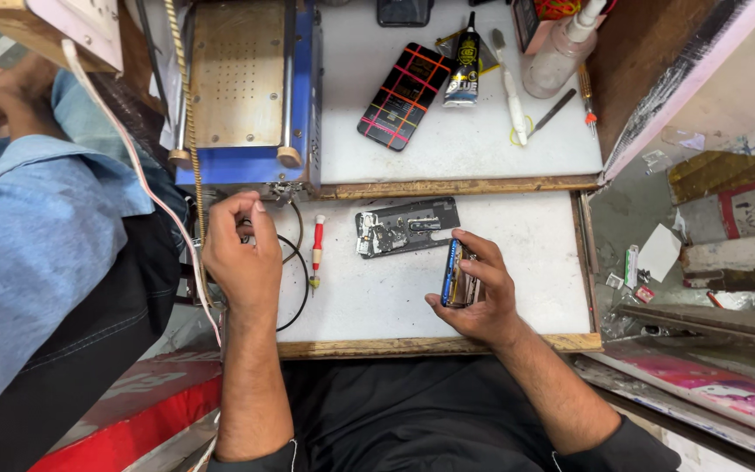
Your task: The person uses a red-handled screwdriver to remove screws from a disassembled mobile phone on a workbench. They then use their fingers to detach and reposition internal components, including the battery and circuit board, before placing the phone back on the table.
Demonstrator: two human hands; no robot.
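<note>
My right hand (481, 293) holds a phone body with a blue edge (453, 274) on its side, just above the white worktop (535, 253). An opened phone frame with bare circuit parts (406, 227) lies flat a little beyond it. My left hand (242, 253) is raised at the worktop's left edge, fingers curled near black cables (294, 262) under the blue machine (251, 87); whether it grips anything is unclear. A red-and-white screwdriver (316, 251) lies between my hands.
On the upper shelf lie a phone with a striped back (404, 94), a black glue tube (464, 63), a clear bottle (561, 52), a white tool and a small screwdriver. Another person in a blue shirt (37, 227) sits at left. Cluttered boxes stand at right.
</note>
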